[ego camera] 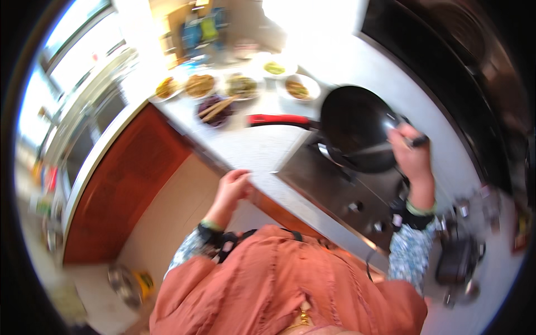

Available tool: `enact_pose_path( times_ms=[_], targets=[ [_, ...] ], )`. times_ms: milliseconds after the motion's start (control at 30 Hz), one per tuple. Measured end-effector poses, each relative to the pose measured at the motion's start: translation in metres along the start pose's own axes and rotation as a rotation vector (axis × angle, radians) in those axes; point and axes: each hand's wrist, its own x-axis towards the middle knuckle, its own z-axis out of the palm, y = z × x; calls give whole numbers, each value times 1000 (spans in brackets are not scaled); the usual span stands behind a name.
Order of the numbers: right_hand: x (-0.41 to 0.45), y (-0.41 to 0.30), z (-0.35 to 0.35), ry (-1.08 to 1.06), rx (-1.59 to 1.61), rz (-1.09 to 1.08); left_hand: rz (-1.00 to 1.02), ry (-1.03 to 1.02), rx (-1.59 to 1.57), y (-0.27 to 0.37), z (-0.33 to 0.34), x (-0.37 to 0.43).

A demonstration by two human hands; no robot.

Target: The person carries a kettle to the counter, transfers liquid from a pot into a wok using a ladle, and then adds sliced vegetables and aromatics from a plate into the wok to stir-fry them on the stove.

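My right hand grips the dark handle of a metal cooking spatula, whose blurred shaft reaches down into a black wok. The wok stands on a stainless-steel gas hob. Its red and black handle points left over the white countertop. What lies at the bottom of the wok is too dark to make out. At the counter's front edge hovers my left hand, fingers curled together, with nothing visible in it. It is apart from the wok handle.
Several dishes of food, including a bowl and a plate, stand behind the wok handle. Wooden chopsticks lie across a dark purple dish. A black range hood is at right. Metal utensils and a dark container sit beyond my right forearm.
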Motion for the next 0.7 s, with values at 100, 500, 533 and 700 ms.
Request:
enact_pose_path(
  times_ms=[100,500,533,700],
  targets=[
    [-7,24,17,52,-138,56,57,-85,31,0,10,9],
    [-2,-22,-15,-242,118,189,32,20,-108,4,-15,-11],
    [4,-16,-6,-201,124,205,43,28,-109,4,-16,-13],
    [5,29,30,-76,-180,-105,43,-9,-116,5,-7,-11]
  ],
)
